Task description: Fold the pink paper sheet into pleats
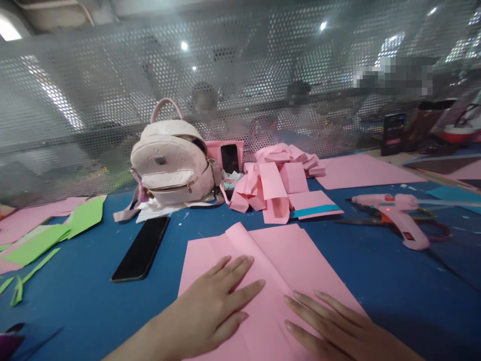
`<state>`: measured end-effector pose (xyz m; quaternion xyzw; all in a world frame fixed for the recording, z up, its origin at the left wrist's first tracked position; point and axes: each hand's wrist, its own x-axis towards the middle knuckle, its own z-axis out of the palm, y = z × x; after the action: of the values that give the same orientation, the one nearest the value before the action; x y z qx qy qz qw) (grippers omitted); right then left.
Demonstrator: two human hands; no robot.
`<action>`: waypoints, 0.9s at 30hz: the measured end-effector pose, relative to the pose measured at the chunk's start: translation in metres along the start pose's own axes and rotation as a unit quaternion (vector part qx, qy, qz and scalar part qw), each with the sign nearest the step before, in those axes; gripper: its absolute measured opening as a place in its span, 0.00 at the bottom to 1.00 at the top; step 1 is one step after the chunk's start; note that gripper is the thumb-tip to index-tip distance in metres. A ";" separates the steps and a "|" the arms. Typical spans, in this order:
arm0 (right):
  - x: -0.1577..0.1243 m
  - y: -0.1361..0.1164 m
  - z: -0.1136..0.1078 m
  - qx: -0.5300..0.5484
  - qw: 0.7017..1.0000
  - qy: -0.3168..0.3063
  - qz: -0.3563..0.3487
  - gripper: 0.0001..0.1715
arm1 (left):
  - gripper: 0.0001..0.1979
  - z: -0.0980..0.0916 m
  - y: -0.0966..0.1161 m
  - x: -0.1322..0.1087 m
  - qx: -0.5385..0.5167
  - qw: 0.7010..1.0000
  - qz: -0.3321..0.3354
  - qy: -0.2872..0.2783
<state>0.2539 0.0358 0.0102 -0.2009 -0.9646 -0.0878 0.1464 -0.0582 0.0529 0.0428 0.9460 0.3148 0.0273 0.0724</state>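
Note:
A folded pink paper sheet (285,260) lies on the blue table (86,306) in front of me. My left hand (214,306) rests flat on its left part, fingers stretched out beside a raised fold. My right hand (338,331) lies flat on the sheet's lower right part, fingers spread and pointing left. Neither hand holds anything.
A black phone (141,249) lies left of the sheet. Behind it stand a pale pink backpack (171,165) and a pile of pink paper pieces (278,185). A pink glue gun (394,213) lies on scissors at the right. Green paper scraps (52,235) sit at left. A perforated screen (112,100) closes the back.

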 end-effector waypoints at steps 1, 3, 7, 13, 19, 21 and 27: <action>0.000 -0.001 -0.001 -0.004 1.000 -0.005 0.003 0.30 | 0.30 0.001 0.004 0.000 -0.002 1.000 0.015 -0.009; 0.000 -0.003 -0.002 -0.028 0.999 -0.023 -0.002 0.30 | 0.31 0.007 0.009 0.001 -0.002 0.998 0.053 -0.021; -0.003 -0.005 0.003 -0.070 0.997 -0.036 -0.008 0.31 | 0.33 0.021 0.011 0.004 0.016 0.994 0.107 -0.001; -0.002 -0.006 -0.001 -0.079 0.997 -0.015 -0.022 0.33 | 0.32 0.019 0.007 0.003 -0.013 0.994 0.108 0.005; 0.001 -0.006 -0.004 -0.032 0.999 -0.007 0.006 0.33 | 0.31 0.022 0.009 0.002 0.011 0.992 0.119 0.033; 0.001 -0.008 -0.003 -0.017 1.000 -0.012 0.009 0.32 | 0.32 0.023 0.010 0.003 0.026 0.992 0.121 0.034; -0.007 -0.004 0.001 0.125 0.989 -0.008 0.075 0.31 | 0.30 0.014 0.011 0.003 0.007 0.993 0.113 0.033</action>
<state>0.2583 0.0303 0.0071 -0.2533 -0.9514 0.0460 0.1690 -0.0478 0.0441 0.0311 0.9745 0.2087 0.0646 0.0513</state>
